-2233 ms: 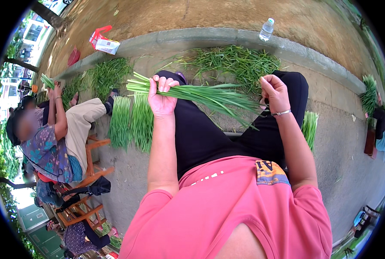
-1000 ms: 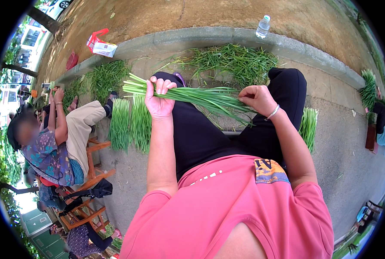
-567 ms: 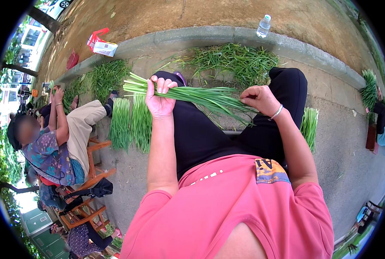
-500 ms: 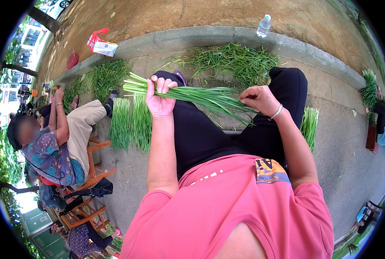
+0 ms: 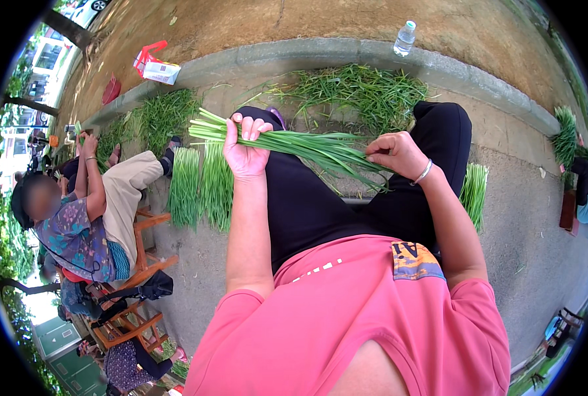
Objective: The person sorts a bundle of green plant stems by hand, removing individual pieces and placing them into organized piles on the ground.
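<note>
A bunch of garlic chives (image 5: 313,143) lies crosswise above my lap, pale stem ends to the left and darker leaf tips to the right. My left hand (image 5: 247,150) is closed round it near the stem ends. At the other end my right hand (image 5: 399,155), with a bracelet at the wrist, has thumb and fingers pinched at the leaf tips. What exactly is between those fingers is partly hidden. Beside my left leg stand two neat bundles of chives (image 5: 185,188); another bundle (image 5: 474,197) is by my right leg.
Loose green leaves (image 5: 363,96) are heaped before my feet, against a concrete kerb (image 5: 287,56). On the kerb stands a clear water bottle (image 5: 404,39); a red-and-white bag (image 5: 156,69) sits farther left. A person (image 5: 86,224) handles greens at left, near wooden chairs (image 5: 145,270).
Hardly anything differs. Both hands keep their hold on the chives, and the whole view has shifted very slightly.
</note>
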Available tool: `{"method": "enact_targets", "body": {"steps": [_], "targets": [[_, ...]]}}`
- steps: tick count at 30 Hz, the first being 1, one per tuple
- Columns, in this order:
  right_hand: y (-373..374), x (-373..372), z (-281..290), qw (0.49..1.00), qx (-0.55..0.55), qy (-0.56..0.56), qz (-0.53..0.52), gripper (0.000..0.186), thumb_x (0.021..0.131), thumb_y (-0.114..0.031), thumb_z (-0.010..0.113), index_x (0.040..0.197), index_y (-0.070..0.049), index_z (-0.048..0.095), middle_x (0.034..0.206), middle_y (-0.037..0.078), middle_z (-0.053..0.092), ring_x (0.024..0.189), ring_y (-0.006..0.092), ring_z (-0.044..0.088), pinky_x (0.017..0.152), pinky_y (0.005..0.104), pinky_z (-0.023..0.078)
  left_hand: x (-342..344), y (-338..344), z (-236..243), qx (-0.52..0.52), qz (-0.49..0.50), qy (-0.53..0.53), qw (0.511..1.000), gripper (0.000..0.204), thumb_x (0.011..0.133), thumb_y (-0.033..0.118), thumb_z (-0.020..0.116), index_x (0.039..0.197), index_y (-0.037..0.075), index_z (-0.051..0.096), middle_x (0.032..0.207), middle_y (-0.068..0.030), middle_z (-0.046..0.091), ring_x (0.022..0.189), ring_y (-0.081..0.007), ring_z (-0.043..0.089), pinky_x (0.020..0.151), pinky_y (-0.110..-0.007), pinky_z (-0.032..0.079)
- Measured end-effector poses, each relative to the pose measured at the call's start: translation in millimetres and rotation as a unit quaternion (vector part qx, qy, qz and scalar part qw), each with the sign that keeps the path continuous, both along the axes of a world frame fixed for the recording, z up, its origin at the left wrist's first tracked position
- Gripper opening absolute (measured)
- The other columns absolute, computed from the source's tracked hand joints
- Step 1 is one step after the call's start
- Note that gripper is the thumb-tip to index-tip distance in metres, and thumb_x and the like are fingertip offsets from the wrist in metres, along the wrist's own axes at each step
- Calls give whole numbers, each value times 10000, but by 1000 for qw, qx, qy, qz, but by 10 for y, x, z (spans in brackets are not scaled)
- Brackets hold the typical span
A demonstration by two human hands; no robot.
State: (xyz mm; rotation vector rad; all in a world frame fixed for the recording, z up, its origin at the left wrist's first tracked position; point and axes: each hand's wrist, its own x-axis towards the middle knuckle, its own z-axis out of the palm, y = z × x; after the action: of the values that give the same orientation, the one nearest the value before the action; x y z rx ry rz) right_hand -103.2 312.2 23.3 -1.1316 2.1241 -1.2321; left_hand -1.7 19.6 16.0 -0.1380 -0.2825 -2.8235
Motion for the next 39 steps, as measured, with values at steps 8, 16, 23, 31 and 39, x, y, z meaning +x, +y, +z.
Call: {"method": "enact_targets", "body": {"steps": [8,16,23,31,39], "targets": [[-23,8,-36,998,-34,47,5,56,699,-40,650,741,-6,633,713,109,624,628,229,611,585,300,483,0,-2,-11,5,-3,-4,1000,189,917,207,445,861,36,504,575,-9,339,579,-128,342,684,-287,332],[-92,17,-189,979,38,42,-194,115,633,-127,597,663,-19,625,595,123,592,549,239,588,539,318,465,-17,11,-55,-15,-9,-22,1000,198,925,209,420,818,53,477,581,-11,342,582,-135,348,687,-296,338],[-97,-253,-334,949,84,81,-293,159,650,-210,607,652,-57,649,589,130,597,567,281,597,563,368,481,-2,-30,-55,-9,-16,-16,1000,205,927,227,419,817,62,473,578,-6,339,573,-132,349,677,-294,344],[-175,-405,-327,938,28,212,-273,90,784,-139,598,790,-60,640,645,138,585,600,296,590,552,367,462,-31,6,-58,-31,1,-46,998,191,925,234,429,844,69,479,622,-17,375,610,-145,375,724,-312,367],[-740,191,-6,977,-104,158,-100,217,739,-128,649,923,-26,596,795,123,601,717,259,594,683,329,474,-79,60,-91,-91,30,-144,985,191,897,260,490,823,84,478,694,-33,455,694,-164,462,838,-371,427]]}}
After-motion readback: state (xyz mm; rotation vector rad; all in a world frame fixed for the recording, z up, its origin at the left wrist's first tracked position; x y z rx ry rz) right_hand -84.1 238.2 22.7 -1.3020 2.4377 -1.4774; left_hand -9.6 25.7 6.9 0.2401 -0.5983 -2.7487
